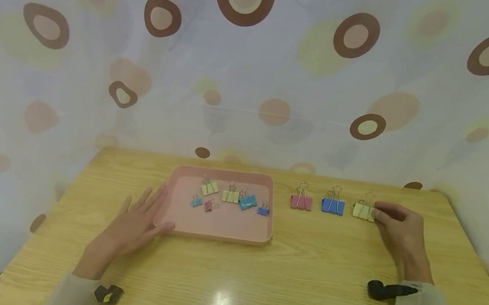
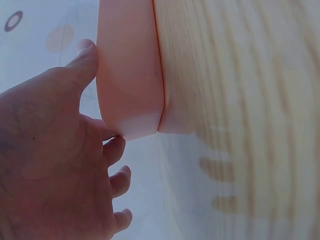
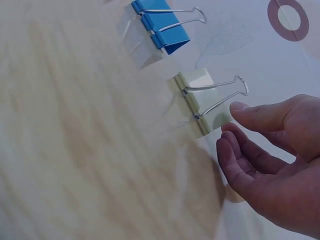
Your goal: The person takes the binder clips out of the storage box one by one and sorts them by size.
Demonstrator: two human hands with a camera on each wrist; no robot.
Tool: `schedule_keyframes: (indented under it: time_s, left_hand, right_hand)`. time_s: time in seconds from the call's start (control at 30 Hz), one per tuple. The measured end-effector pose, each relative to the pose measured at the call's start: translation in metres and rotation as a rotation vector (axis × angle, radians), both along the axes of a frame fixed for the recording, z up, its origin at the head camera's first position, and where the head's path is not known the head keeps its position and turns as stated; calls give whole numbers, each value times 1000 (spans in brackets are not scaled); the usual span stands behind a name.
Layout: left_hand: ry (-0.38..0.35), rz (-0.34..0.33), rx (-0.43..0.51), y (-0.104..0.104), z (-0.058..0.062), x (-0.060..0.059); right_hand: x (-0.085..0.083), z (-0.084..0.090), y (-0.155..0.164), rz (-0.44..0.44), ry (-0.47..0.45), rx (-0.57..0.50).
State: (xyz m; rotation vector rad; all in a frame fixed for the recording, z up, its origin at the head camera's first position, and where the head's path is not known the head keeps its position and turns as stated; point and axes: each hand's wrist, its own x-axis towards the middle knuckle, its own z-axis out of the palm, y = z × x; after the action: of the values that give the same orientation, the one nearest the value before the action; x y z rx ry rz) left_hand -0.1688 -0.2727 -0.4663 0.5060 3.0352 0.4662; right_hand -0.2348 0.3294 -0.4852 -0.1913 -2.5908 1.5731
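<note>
My right hand (image 1: 399, 229) hovers with its grip apart beside the yellow binder clip (image 1: 363, 211), third in a row after the pink clip (image 1: 301, 201) and blue clip (image 1: 332, 205). My flat left hand (image 1: 138, 221) steadies the pink tray (image 1: 213, 225), where six clips remain, I judge.

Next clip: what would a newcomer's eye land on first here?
Probably the row of three big binder clips on the table right of the pink tray: pink clip, blue clip, then yellow clip, with the right hand at the yellow one, fingertips by its edge. Next, the tray itself, holding several smaller clips, with the left hand resting flat against its left rim.
</note>
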Motion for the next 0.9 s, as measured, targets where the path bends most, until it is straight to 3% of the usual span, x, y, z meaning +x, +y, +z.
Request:
schedule_keyframes:
  time_s: [0.13, 0.37, 0.57, 0.63, 0.9]
  left_hand:
    - [-11, 1, -1, 1, -1, 0]
    - [-2, -1, 2, 1, -1, 0]
    - [-4, 3, 6, 1, 0, 2]
    - [-2, 4, 8, 1, 0, 2]
    - [7, 4, 2, 1, -2, 1]
  right_hand:
    - [6, 7, 2, 21, 34, -78]
    - [11, 20, -3, 73, 113, -325]
    - [12, 29, -16, 110, 169, -414]
    - [11, 31, -20, 124, 183, -398]
    - [10, 32, -35, 174, 204, -172]
